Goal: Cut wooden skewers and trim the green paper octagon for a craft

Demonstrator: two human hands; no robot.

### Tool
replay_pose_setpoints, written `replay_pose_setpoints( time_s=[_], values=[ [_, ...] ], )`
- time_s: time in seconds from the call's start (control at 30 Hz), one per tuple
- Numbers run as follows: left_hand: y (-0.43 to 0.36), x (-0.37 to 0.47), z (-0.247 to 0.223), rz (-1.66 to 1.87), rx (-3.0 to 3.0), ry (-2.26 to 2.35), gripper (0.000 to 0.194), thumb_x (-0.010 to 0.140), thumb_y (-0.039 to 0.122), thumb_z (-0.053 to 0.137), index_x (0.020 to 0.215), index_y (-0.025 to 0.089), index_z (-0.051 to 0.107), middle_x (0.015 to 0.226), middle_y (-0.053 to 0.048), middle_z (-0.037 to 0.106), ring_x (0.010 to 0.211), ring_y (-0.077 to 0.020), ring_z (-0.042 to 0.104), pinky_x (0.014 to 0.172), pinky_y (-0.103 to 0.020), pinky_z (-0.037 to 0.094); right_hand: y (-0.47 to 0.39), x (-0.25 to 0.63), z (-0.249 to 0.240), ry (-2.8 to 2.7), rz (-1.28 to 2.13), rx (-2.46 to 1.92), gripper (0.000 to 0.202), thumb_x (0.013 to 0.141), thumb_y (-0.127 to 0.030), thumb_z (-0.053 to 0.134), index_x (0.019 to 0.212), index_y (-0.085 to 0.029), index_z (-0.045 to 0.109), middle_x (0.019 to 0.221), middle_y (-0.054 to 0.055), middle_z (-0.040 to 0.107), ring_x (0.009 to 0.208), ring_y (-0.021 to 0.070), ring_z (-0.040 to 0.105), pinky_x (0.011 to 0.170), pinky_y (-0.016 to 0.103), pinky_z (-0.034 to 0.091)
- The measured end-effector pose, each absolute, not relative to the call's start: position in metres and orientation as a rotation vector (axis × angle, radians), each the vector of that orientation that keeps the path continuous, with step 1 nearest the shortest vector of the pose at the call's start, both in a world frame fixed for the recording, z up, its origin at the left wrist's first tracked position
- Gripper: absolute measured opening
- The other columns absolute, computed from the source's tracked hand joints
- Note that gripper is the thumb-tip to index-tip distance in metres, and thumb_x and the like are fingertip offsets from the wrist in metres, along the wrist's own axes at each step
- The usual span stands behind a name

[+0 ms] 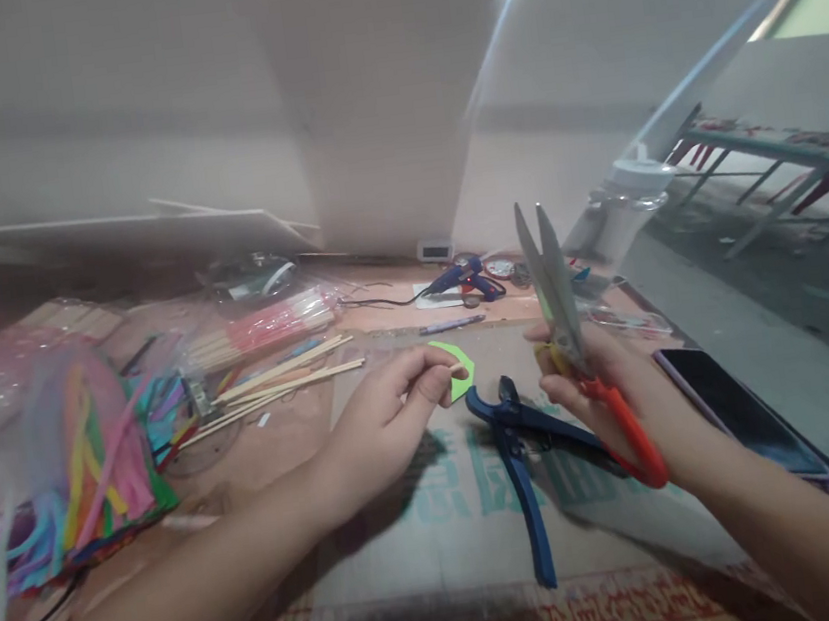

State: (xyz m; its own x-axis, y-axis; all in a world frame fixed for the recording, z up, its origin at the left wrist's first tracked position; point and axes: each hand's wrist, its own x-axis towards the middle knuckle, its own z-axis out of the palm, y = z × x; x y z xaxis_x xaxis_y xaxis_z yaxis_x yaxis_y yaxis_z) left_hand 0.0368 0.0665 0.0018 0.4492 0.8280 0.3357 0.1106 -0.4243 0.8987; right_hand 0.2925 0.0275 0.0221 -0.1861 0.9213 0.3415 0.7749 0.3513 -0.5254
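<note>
My left hand (411, 402) is closed in a pinch at a small bright green piece of paper (460, 360), whose cut edges are straight; the fingertips hide part of it. In my right hand (619, 376) is a pair of scissors (557, 293) with red handles. Its blades point upward and stand slightly apart. A bit of yellow shows among the right fingers. Between and below both hands, a blue hand cutter (523, 468) lies with its handles spread on a printed cardboard sheet (444, 549).
Colourful strips (91, 451), thin wooden sticks (280, 387) and bagged sticks (266, 329) lie at left. A blue glue gun (460, 275) and a pen (453, 325) are behind. At right are a phone (744, 406) and a clear lidded cup (621, 210). White panels (374, 104) rise behind.
</note>
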Motion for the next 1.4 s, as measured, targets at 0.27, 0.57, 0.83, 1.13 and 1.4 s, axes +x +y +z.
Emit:
replay_pose_setpoints(
  time_s=[0.27, 0.57, 0.83, 1.13, 1.4],
  values=[
    [0.068, 0.035, 0.012, 1.099, 1.877, 0.842, 0.019, 0.100, 0.031, 0.051, 0.096, 0.020, 0.067, 0.086, -0.002, 0.069, 0.079, -0.0162, 0.061, 0.071, -0.027, 0.046, 0.038, 0.278, -0.005, -2.168, 0.160, -1.195, 0.040, 0.093, -0.059, 0.058, 0.108, -0.022, 0.058, 0.084, 0.003, 0.057, 0.072, 0.0185, 0.054, 0.063, 0.032, 0.045],
    [0.064, 0.035, 0.006, 1.049, 1.864, 0.759, 0.011, 0.090, 0.021, 0.057, 0.091, 0.020, 0.068, 0.096, -0.003, 0.076, 0.086, -0.0187, 0.068, 0.080, -0.030, 0.051, 0.035, 0.279, -0.013, -2.246, 0.073, -1.181, 0.036, 0.094, -0.051, 0.061, 0.115, -0.022, 0.054, 0.091, 0.004, 0.048, 0.080, 0.0203, 0.050, 0.065, 0.032, 0.042],
    [0.063, 0.035, 0.003, 1.040, 1.865, 0.763, 0.022, 0.086, 0.013, 0.051, 0.094, 0.021, 0.070, 0.098, -0.003, 0.077, 0.089, -0.0195, 0.070, 0.083, -0.031, 0.054, 0.033, 0.275, -0.009, -2.224, 0.093, -1.150, 0.044, 0.093, -0.060, 0.058, 0.112, -0.021, 0.056, 0.089, 0.004, 0.051, 0.078, 0.0195, 0.050, 0.063, 0.031, 0.042],
    [0.061, 0.035, 0.004, 1.061, 1.861, 0.749, 0.024, 0.085, 0.011, 0.050, 0.094, 0.022, 0.069, 0.097, -0.002, 0.077, 0.090, -0.0196, 0.070, 0.085, -0.032, 0.054, 0.030, 0.271, -0.001, -2.207, 0.092, -1.152, 0.050, 0.087, -0.064, 0.063, 0.112, -0.020, 0.057, 0.088, 0.005, 0.053, 0.076, 0.0201, 0.053, 0.062, 0.032, 0.045],
    [0.062, 0.033, 0.005, 1.089, 1.948, 0.762, 0.021, 0.084, 0.012, 0.049, 0.089, 0.021, 0.067, 0.092, -0.002, 0.076, 0.081, -0.0177, 0.069, 0.079, -0.030, 0.054, 0.028, 0.273, -0.001, -2.262, 0.127, -1.185, 0.051, 0.087, -0.059, 0.066, 0.116, -0.020, 0.053, 0.094, 0.006, 0.050, 0.081, 0.0218, 0.051, 0.067, 0.036, 0.046]
  ],
)
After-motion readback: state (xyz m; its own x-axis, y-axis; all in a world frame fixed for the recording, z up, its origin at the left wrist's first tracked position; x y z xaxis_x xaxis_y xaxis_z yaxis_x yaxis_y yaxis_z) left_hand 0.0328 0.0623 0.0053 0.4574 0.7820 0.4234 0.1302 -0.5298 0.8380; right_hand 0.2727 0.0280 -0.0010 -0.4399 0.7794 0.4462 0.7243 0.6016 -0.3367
